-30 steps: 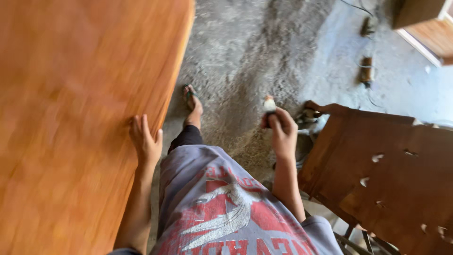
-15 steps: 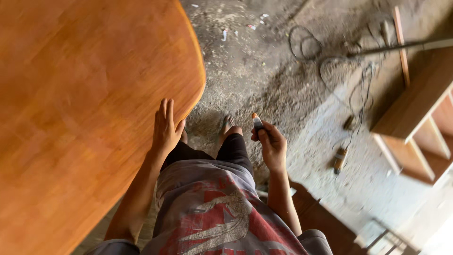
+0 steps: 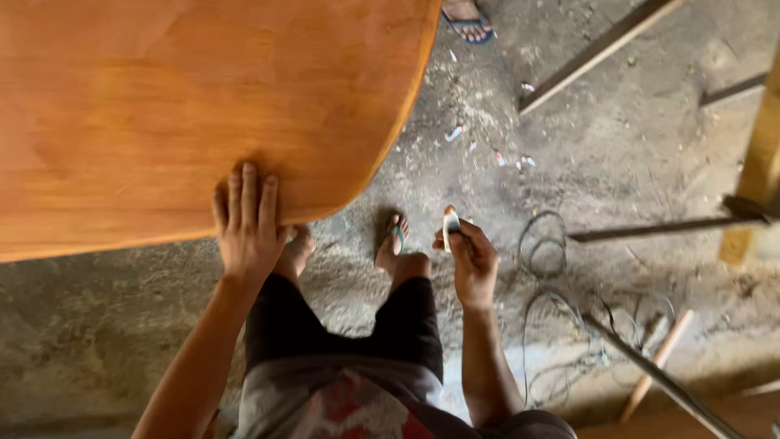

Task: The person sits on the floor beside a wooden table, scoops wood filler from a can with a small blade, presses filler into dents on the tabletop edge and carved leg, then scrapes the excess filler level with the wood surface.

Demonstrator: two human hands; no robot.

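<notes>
Tabletop (image 3: pixel 162 106), orange-brown, glossy, with a rounded edge, fills the upper left, and your left hand (image 3: pixel 246 223) lies flat on its near rim, fingers together and straight, thumb tucked below the edge, gripping nothing. A second ago that hand sat further along the straighter side; now it rests at the curve, so you have stepped round toward the rounded end. The dark wooden piece that stood by your right side has dropped out of view.

Your right hand (image 3: pixel 471 260) is closed round a small pale tool (image 3: pixel 451 223), likely a scraper or a scrap of abrasive, too small to tell. It is held upright, away from the wood, at about waist height, much as before; only its tilt differs slightly. My read: repositioning along the edge, not working the surface at this instant.

Pose: left arm reaches forward, nearly straight, palm down. Right forearm is bent, elbow close to your body, wrist cocked up.

Outward: your feet in sandals (image 3: pixel 396 237) on a dusty concrete floor (image 3: pixel 97 325), a tangle of thin cable (image 3: pixel 544 268) to the right, loose wooden battens (image 3: pixel 601 53), and another person's sandalled foot (image 3: pixel 467 18) at the top.
</notes>
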